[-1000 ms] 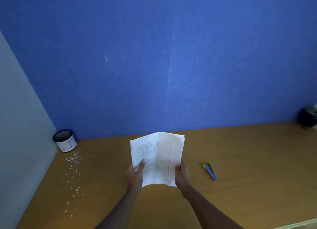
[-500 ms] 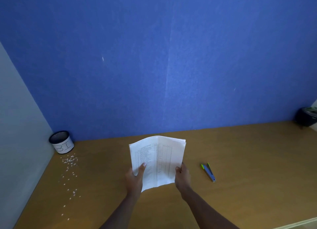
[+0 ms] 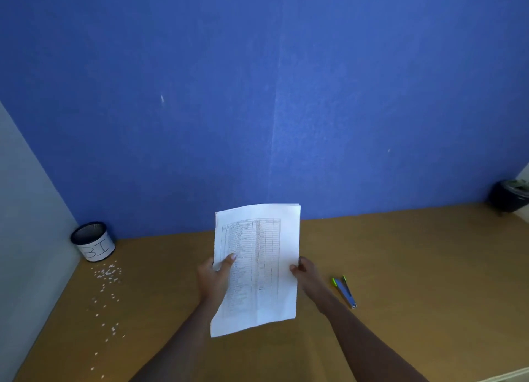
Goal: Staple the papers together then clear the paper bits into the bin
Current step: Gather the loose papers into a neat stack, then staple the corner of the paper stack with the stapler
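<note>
1. One small dark bin [image 3: 93, 242] with a white label stands at the far left of the tabletop [image 3: 415, 252], against the blue wall [image 3: 257, 95].
2. Many white paper bits [image 3: 107, 273] lie scattered just in front of the bin, trailing toward the near edge.
3. Left hand [image 3: 213, 278]: its grip is closed on the left edge of the papers [image 3: 257, 267], thumb on the printed front.
4. The papers are raised above the tabletop's middle.
5. Right hand [image 3: 307, 275]: its grip pinches the right edge.
6. A blue stapler [image 3: 345, 291] lies near this hand, apart from it, seemingly slightly open.
7. Far right, a dark object [image 3: 509, 195] sits, too dim to identify.
</note>
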Motion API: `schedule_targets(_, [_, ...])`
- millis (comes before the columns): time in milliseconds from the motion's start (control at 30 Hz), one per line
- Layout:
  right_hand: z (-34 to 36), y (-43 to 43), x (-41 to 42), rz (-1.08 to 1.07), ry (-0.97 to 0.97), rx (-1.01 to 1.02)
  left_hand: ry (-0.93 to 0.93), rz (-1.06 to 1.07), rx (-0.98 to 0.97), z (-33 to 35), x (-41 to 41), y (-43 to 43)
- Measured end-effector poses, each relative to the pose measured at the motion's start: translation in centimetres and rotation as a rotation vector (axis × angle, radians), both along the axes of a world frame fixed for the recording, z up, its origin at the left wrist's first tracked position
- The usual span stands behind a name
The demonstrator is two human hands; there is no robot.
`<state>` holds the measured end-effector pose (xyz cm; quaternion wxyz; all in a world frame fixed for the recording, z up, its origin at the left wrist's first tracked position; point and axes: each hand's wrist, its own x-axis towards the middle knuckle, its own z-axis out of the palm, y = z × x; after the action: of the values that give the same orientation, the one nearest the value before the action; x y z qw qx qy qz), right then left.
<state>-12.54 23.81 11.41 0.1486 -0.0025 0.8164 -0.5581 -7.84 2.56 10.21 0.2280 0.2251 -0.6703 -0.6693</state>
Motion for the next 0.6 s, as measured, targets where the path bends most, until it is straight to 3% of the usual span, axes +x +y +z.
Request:
schedule_targets(200, [-2.4,3.7,-4.3,-0.094,0.024,0.079,-0.004,-0.026,0.036,1.1,-2.2,0.0])
schedule_targets(500, [-9.1,10.8,-4.3,-0.218,-0.103,0.631,0.046,-0.046,0.016,2.5,-3.7,1.1])
schedule_targets(600, [-10.7,11.9,-3.3,-0.273,-0.106,0.588,0.049,-0.045,0.014,2.9,-3.9,1.4])
